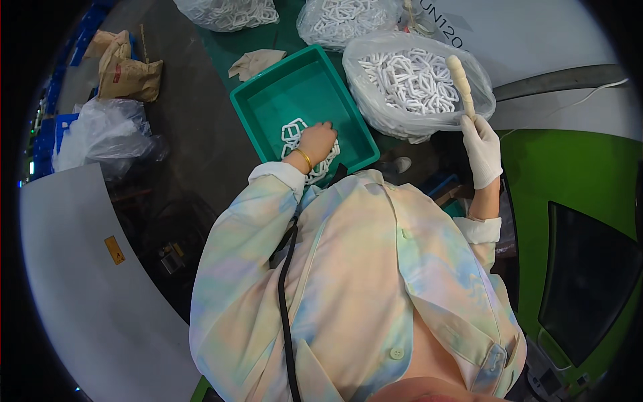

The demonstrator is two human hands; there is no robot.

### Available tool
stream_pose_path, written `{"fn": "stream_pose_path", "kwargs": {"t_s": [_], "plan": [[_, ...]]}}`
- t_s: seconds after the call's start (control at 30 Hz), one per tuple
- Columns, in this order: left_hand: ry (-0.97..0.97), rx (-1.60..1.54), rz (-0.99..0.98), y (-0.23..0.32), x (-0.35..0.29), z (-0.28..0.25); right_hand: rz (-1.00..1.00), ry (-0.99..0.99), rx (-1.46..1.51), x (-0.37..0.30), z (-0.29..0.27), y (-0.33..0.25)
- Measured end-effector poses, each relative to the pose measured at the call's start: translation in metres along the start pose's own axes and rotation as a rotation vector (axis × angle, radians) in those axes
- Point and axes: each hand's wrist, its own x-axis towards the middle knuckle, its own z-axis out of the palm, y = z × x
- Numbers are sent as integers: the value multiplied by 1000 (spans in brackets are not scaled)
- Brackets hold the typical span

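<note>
My bare left hand, with a gold bangle at its wrist, reaches into a green plastic tray. Its fingers curl in among white plastic links, which lie loosely by the tray's near side. The palm side is hidden. My right hand wears a white glove and is raised at the right, closed round the lower end of a beige, knobbly stick. The stick points up, in front of the rim of a clear plastic bag heaped with white plastic links.
Two more clear bags of links, one bag and another bag, stand at the far side. A beige cloth lies by the tray's far left corner. Grey machine panels flank the left, a green panel the right.
</note>
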Motion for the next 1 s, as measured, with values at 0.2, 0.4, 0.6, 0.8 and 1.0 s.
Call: {"fn": "stream_pose_path", "kwargs": {"t_s": [0.2, 0.4, 0.6, 0.8, 1.0], "plan": [[-112, 0, 50, -15, 2, -9, 52, 26, -30, -5, -6, 7], [317, -1055, -295, -29, -1, -44, 82, -65, 74, -17, -1, -13], [270, -1431, -216, 46, -4, -136, -134, -257, 301, -24, 63, -26], [534, -1034, 45, 107, -2, -175, -80, -275, 445, -29, 104, -44], [569, -902, 74, 98, 7, -182, -83, -186, 489, -32, 88, -56]]}}
